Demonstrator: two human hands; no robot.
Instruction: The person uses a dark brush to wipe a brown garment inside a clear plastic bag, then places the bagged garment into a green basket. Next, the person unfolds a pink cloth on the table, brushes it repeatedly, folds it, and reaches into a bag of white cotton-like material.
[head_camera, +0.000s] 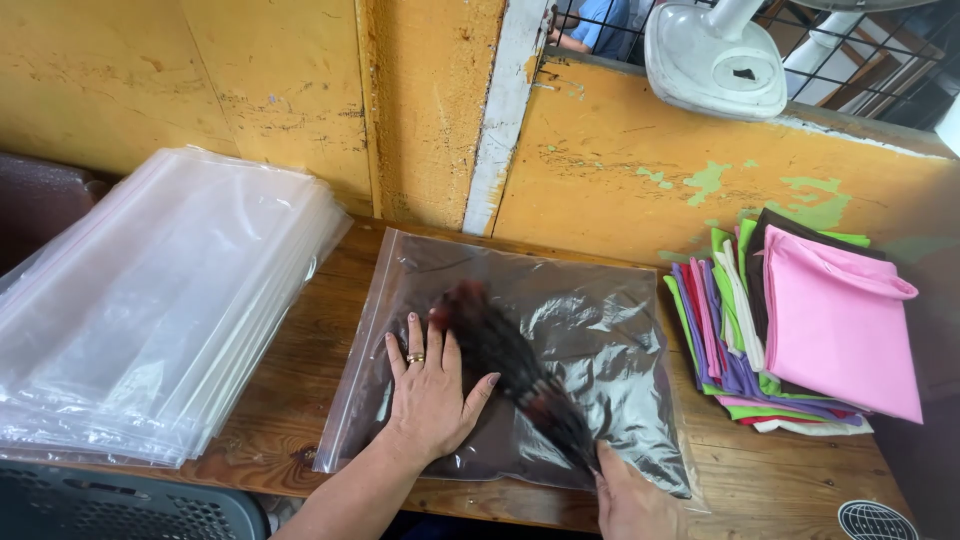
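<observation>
A clear plastic bag (610, 310) lies flat on the wooden table (330, 330), with a dark brown folded cloth (500, 450) inside it. My left hand (430, 390), a ring on one finger, presses flat on the bag's left part with its fingers spread. At the bottom edge, my right hand (630, 500) grips a dark, motion-blurred brush-like thing (510, 370) with reddish bits. It slants across the bag from beside my left fingers down to my right hand. What it is exactly cannot be told through the blur.
A thick stack of clear plastic bags (150, 300) fills the table's left. A pile of folded coloured cloths (790, 330), pink on top, sits at the right. A white fan base (715, 60) stands on the yellow wall ledge. A dark basket (110, 505) is at bottom left.
</observation>
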